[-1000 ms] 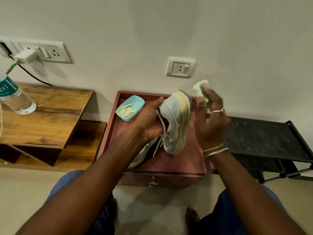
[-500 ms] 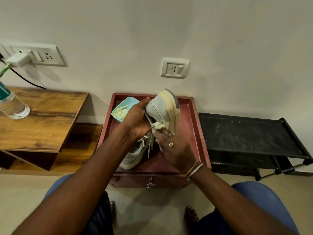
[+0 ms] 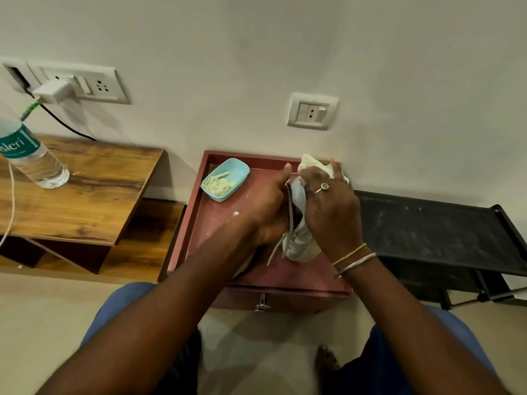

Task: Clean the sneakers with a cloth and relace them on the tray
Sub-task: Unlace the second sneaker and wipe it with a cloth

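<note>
The right hand (image 3: 333,212) lies over the top of the sneaker (image 3: 299,246). Its fingers are bent down around the shoe's upper and bunch the cloth (image 3: 313,165) against it, and a pale fold of cloth sticks out past the fingertips. The left hand (image 3: 271,206) grips the same sneaker from the opposite side, fingers wrapped around it and thumb pointing up.

The shoe is pinned between the two palms and held over the middle of the tray (image 3: 199,223). Its long axis runs from the tray's near edge up toward its far rim. The lower end pokes out below the right wrist, and a loose lace (image 3: 275,252) dangles from it. Any wiping stroke would likely follow that axis with the right hand, which is the hand on the cloth, while the left hand steadies the shoe.

In the tray's far left corner sits a blue dish (image 3: 225,179) holding pale slivers. A wooden table (image 3: 85,195) stands left of the tray with a water bottle (image 3: 31,158) lying on it, and a black rack (image 3: 427,223) stands to the tray's right. The wall behind the tray carries a socket (image 3: 312,111).
</note>
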